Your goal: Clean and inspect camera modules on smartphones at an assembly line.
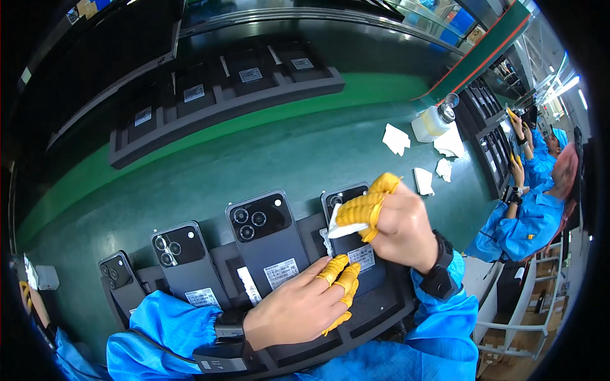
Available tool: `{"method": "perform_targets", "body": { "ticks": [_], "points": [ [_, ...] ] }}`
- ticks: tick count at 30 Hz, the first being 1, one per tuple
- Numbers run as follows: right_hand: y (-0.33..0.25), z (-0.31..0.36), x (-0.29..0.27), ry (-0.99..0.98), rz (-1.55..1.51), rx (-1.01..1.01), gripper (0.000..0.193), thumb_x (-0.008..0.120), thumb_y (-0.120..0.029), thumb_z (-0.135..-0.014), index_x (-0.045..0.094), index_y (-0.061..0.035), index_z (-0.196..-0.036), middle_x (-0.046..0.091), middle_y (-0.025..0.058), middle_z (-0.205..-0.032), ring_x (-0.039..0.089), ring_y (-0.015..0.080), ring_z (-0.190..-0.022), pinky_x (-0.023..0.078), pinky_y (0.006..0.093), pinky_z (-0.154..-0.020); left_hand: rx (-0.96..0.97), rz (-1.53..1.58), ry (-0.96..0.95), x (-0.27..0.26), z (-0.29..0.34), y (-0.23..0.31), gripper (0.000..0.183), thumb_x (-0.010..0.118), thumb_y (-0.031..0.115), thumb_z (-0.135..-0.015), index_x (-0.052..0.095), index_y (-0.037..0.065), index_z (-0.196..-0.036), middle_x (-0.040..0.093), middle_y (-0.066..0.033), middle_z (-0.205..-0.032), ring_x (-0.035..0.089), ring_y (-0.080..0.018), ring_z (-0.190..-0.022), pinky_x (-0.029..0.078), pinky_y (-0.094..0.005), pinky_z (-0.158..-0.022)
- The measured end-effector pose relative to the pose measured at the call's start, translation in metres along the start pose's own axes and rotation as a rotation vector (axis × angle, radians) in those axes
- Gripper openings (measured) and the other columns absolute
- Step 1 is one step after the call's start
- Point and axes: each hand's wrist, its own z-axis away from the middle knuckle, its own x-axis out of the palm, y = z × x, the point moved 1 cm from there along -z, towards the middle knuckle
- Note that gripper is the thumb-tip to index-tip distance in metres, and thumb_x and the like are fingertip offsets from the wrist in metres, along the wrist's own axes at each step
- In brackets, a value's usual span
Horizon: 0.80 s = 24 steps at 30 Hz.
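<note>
A dark grey tray (222, 254) runs along the near side of the bench, bearing several dark phones laid back up with white labels. My right hand (397, 219), its fingertips in yellow finger cots, is closed on a white wipe (343, 223). It presses the wipe against the camera area of the rightmost phone (356, 246). My left hand (298, 305) also wears yellow cots. Its extended fingers lie over the lower left of that same phone, beside its label. Left of this hand lies another phone (260, 247) with its three lenses uncovered.
A second dark tray (229, 101) with labelled dark items stands farther back. Crumpled white wipes (396, 140) and a white bottle (433, 124) are at the right. Beyond them, co-workers in blue (530, 222) work beside more trays (492, 159). Another person's arm (38, 308) shows at far left.
</note>
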Motion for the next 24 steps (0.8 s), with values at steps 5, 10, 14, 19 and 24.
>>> {"method": "perform_targets", "body": {
  "ticks": [5,10,14,19,24],
  "points": [
    [-0.001,-0.002,-0.007,-0.040,0.004,0.024,0.036,0.068,0.008,-0.060,0.077,-0.0064,-0.092,0.073,0.0070,-0.086,0.063,0.0284,-0.073,0.050,0.0368,-0.070,-0.004,-0.010,0.015,-0.001,0.001,0.001,0.038,0.067,0.037,-0.089,0.066,0.006,-0.111,0.062,-0.0109,-0.131,0.056,-0.0277,-0.122,0.041,-0.0433,-0.113],
    [-0.004,-0.006,-0.002,-0.034,-0.020,0.031,0.038,0.069,0.007,-0.058,0.077,-0.0053,-0.092,0.070,0.0076,-0.080,0.062,0.0300,-0.072,0.049,0.0380,-0.071,0.004,-0.042,0.019,-0.004,-0.001,0.001,0.039,0.067,0.037,-0.089,0.066,0.005,-0.111,0.061,-0.0117,-0.131,0.056,-0.0288,-0.121,0.040,-0.0438,-0.114],
    [0.000,-0.005,-0.004,-0.067,-0.009,-0.003,0.038,0.069,0.005,-0.057,0.077,-0.0045,-0.093,0.070,0.0083,-0.080,0.062,0.0312,-0.071,0.050,0.0388,-0.070,-0.009,0.010,0.016,0.000,-0.001,0.001,0.039,0.068,0.036,-0.088,0.066,0.005,-0.111,0.061,-0.0122,-0.131,0.055,-0.0294,-0.122,0.040,-0.0442,-0.113],
    [-0.015,-0.006,-0.009,-0.144,-0.094,-0.106,0.024,0.069,0.001,-0.054,0.072,-0.0079,-0.076,0.065,0.0067,-0.074,0.063,0.0309,-0.076,0.054,0.0391,-0.065,0.004,0.023,-0.023,-0.001,0.002,0.000,0.041,0.068,0.036,-0.087,0.066,0.005,-0.113,0.061,-0.0124,-0.129,0.055,-0.0297,-0.121,0.041,-0.0446,-0.113],
    [-0.014,0.003,-0.048,-0.085,-0.218,-0.075,0.034,0.068,0.003,-0.058,0.076,-0.0099,-0.088,0.075,0.0044,-0.099,0.061,0.0277,-0.077,0.053,0.0364,-0.073,-0.005,-0.001,-0.015,-0.003,0.001,0.001,0.041,0.069,0.035,-0.086,0.066,0.005,-0.114,0.061,-0.0126,-0.130,0.055,-0.0302,-0.121,0.041,-0.0448,-0.112]
  ]
}}
